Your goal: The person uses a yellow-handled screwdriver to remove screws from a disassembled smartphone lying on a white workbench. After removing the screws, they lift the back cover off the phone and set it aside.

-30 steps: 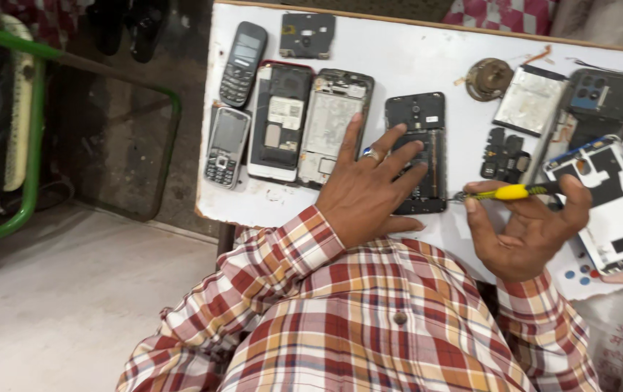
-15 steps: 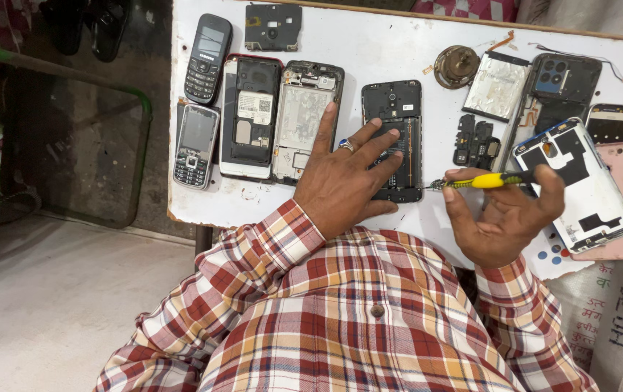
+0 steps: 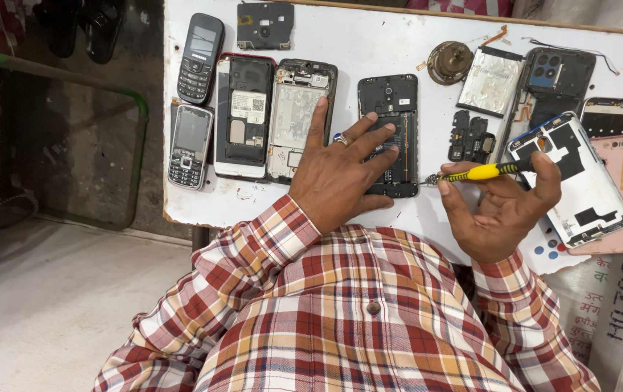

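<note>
My left hand (image 3: pixel 340 170) lies flat with fingers spread on an opened black phone (image 3: pixel 389 109) in the middle of the white table (image 3: pixel 398 43); a ring shows on one finger. My right hand (image 3: pixel 500 210) grips a yellow-handled screwdriver (image 3: pixel 478 173), its tip pointing left toward the lower right edge of that black phone. Just right of this hand lies an opened phone with a white inner frame (image 3: pixel 580 174).
Two keypad phones (image 3: pixel 199 58) and two opened phones (image 3: pixel 246 116) lie at the left. A round metal part (image 3: pixel 449 62), a silver battery (image 3: pixel 491 80), a small black board (image 3: pixel 471 138) and other phone backs (image 3: pixel 562 80) sit at the right. A green rail (image 3: pixel 64 72) stands left of the table.
The view has shifted slightly; both hands stay in nearly the same place on the black phone and the screwdriver.
</note>
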